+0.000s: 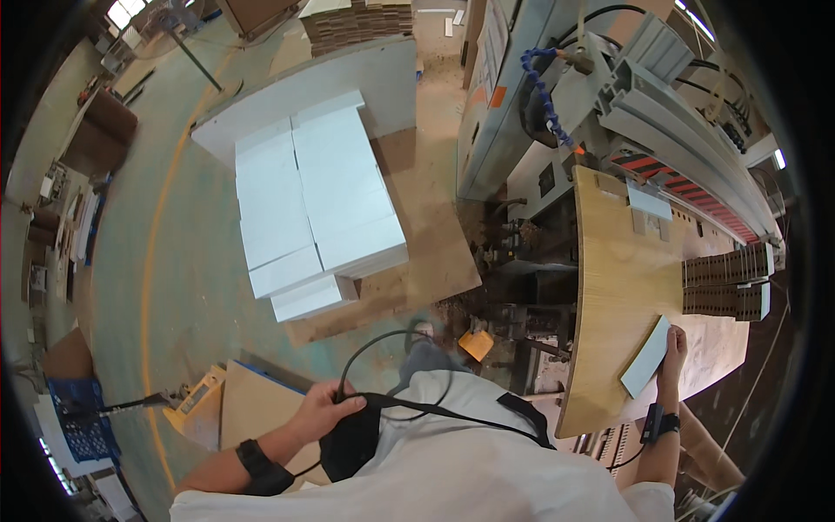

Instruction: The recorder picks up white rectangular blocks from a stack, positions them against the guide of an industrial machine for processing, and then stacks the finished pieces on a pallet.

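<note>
Pale blue panel [646, 358], black cable [400, 403], tan tabletop [617, 287], red-and-black diagonally striped strip [687, 196], blue hose [548, 97]

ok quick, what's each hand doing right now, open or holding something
Left hand: closed, holding a black cable.
Right hand: closed on the edge of a pale panel.

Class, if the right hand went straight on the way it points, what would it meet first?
The right hand would probably meet the left end of the nearer brown stack first, though depth is unclear.
</note>
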{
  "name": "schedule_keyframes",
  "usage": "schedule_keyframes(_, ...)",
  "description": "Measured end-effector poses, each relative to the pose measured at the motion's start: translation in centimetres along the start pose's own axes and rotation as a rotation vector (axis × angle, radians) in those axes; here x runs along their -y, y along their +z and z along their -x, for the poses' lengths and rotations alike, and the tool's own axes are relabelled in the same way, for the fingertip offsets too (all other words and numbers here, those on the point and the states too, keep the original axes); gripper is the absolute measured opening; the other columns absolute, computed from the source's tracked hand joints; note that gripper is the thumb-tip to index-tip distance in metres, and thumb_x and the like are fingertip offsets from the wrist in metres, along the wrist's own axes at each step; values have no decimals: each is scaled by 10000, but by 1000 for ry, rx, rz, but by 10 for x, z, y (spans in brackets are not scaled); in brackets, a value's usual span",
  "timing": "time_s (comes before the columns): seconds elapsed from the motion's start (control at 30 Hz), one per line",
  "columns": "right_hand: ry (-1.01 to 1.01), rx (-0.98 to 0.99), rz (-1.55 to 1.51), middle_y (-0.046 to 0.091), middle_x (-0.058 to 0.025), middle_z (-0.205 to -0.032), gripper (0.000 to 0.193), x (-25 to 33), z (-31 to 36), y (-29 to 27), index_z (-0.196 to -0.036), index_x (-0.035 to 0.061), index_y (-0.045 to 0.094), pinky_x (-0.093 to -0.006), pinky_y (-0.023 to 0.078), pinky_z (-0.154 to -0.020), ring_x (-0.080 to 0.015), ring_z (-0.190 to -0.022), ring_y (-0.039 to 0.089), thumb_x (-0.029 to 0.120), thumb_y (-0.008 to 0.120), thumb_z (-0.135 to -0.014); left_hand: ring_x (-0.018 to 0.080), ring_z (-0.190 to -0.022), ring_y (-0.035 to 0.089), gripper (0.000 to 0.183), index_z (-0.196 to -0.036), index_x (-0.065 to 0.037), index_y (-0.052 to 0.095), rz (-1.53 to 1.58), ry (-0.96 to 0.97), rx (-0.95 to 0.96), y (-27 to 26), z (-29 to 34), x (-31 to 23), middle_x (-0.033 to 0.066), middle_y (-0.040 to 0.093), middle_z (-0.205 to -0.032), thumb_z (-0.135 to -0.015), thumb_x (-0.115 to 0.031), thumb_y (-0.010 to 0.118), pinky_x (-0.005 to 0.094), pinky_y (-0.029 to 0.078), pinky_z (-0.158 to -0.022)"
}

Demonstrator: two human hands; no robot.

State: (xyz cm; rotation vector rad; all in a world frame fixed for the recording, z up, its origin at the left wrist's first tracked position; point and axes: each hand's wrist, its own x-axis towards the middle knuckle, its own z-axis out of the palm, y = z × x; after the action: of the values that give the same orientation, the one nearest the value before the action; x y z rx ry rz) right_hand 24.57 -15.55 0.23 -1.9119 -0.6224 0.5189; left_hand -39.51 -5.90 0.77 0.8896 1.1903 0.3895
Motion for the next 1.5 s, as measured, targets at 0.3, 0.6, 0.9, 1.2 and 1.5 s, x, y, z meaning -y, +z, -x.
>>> schedule_keyframes(0.3,78,51,-26,542,-5,-831,165,12,7,1,-924,53,535,-230,429,-683,-77,-755,500,212,496,-909,95,-576,424,152,-744,-27,529,44,383,159,38,2,-71,15,474,-638,-780,-83,665,253,338,-515)
schedule_keyframes(0.6,173,64,-11,537,0,-796,186,19,3,7,-892,78,545,-266,439,-708,-108,-769,520,260,507,-895,247,-580,466,217,-694,-21,482,-155,708,202,51,-9,-108,82,444,-632,-761,-107,669,331,350,-517)
schedule_keyframes(0.9,232,52,97,520,-12,-851,285,12,-10,-3,-968,71,540,-286,428,-732,-140,-807,506,343,500,-892,279,-680,485,188,-820,-26,479,-83,820,248,56,-20,-108,93,467,-721,-795,-159,609,362,390,-599)
schedule_keyframes(1.2,275,42,132,526,-53,-1011,447,5,-20,-9,-1162,37,472,-301,430,-812,-179,-934,516,387,490,-885,293,-695,502,202,-849,-5,481,-91,793,259,46,-20,-111,109,487,-738,-792,-159,599,380,400,-604)
schedule_keyframes(1.5,271,102,111,524,-67,-1048,447,-3,-30,-21,-1154,39,473,-308,424,-838,-199,-962,512,401,475,-891,327,-729,521,229,-854,-1,466,-166,697,296,39,-21,-115,133,504,-745,-777,-170,601,412,417,-609)
